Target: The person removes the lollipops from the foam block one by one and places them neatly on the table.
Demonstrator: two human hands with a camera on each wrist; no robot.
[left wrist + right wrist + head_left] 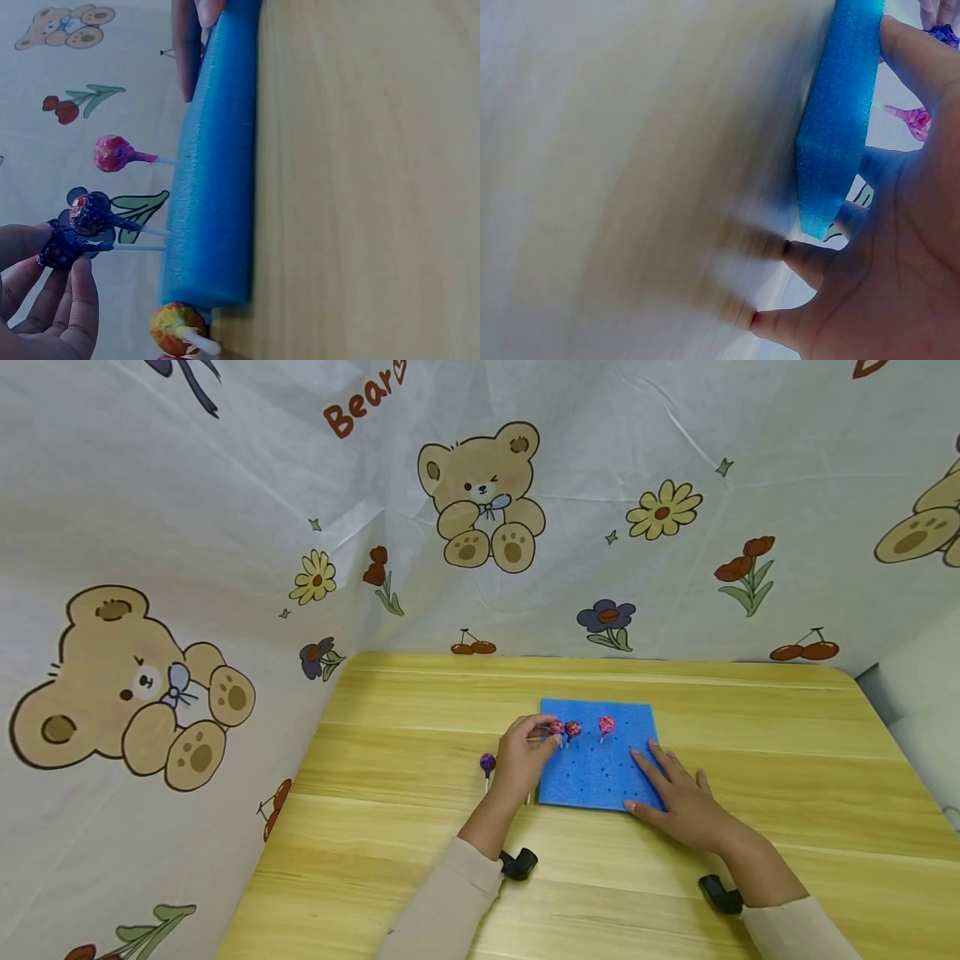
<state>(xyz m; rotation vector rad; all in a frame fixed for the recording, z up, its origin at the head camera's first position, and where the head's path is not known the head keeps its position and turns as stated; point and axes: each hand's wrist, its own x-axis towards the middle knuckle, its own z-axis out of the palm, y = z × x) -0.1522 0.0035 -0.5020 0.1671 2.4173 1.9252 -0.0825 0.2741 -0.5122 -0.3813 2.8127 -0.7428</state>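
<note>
A flat blue foam block (600,777) dotted with small holes lies on the table. Two lollipops stand in its far part: a pink one (607,725) and a dark blue and red one (573,729). At its far left corner my left hand (523,752) pinches the wrapped head of another dark lollipop (61,245), whose white stick reaches the foam's top face in the left wrist view. My right hand (686,802) lies spread over the block's right edge, thumb and some fingertips on the foam, other fingertips down on the table.
Left of the block a purple lollipop (487,763) lies on the wooden table (600,877). An orange and yellow lollipop (176,328) lies close to the block's left side. A white bear-print cloth (570,585) hangs behind and left of the table.
</note>
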